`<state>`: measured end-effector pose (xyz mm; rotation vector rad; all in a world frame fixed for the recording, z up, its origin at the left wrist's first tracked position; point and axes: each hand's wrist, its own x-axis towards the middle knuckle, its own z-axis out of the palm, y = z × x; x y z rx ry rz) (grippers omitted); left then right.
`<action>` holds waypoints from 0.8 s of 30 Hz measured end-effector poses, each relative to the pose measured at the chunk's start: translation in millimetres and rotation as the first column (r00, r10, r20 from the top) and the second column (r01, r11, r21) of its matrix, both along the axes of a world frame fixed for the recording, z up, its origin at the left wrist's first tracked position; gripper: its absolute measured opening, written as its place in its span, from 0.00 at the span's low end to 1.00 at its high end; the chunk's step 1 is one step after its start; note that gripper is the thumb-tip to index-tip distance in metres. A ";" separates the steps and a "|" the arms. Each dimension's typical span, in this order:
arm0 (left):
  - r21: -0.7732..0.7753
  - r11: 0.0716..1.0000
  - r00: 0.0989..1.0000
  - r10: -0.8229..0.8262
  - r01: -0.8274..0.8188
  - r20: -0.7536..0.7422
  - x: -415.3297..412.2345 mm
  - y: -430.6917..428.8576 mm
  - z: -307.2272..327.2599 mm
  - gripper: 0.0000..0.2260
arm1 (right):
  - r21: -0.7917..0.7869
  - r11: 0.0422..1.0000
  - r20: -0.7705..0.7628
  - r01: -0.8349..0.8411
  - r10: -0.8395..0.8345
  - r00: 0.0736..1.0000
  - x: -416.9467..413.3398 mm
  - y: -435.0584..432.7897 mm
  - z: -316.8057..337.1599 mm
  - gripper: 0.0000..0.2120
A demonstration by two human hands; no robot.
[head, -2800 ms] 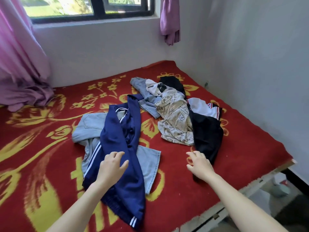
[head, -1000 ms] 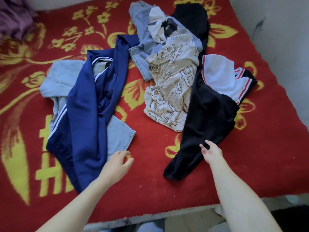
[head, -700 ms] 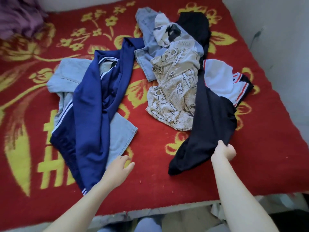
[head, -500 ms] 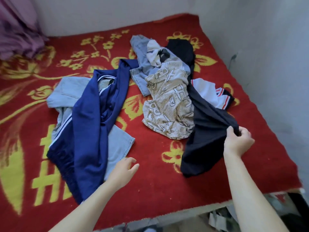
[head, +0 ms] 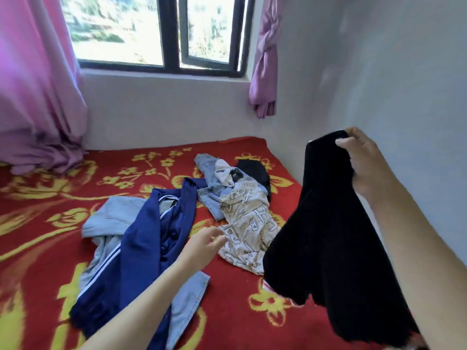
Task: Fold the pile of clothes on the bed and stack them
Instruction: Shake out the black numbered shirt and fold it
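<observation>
Holding the black garment (head: 328,243) aloft by one end, my right hand (head: 366,162) has its fingers (head: 343,142) curled over the top edge, so the piece hangs clear of the pile. Its long axis runs from that grip at upper right down toward the near edge of the bed (head: 38,223), widening as it falls. The lowest hem runs to the bottom of the view, and I cannot tell whether it touches the bed.

My left hand (head: 202,246) hovers low over the bed, fingers released and loosely spread, grasping nothing. It sits between the navy striped garment (head: 141,248) and the beige lettered shirt (head: 247,231). From those fingers the black cloth lies to the right. Its hanging left side is near and about level, while the free top corner sits up and to the right, just beside the right hand's grip.

I judge this the opening of the first fold. The left hand is the only free one and is near that hanging edge, so the coming move calls for it to rise rightward and take the other top corner, spreading the piece across its width. The other clothes lie unfolded on the bed, with no stack begun.
</observation>
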<state>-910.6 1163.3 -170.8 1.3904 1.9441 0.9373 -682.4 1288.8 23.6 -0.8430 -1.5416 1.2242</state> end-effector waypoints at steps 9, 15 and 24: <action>0.290 0.938 0.828 -0.312 0.191 0.465 -31.2 -72.9 100.5 0.12 | -0.013 0.899 -0.248 -0.437 0.420 0.873 -106.8 -84.0 64.6 0.23; 0.258 0.964 0.896 -0.172 0.067 0.410 -86.3 -119.8 126.0 0.06 | 0.002 0.873 -0.321 -0.488 0.463 0.826 -155.9 -113.1 79.8 0.17; 0.300 0.909 0.952 0.239 -0.288 0.190 -196.0 -180.2 131.6 0.11 | -0.072 0.927 -0.402 -0.367 0.310 0.862 -180.4 -99.3 76.2 0.10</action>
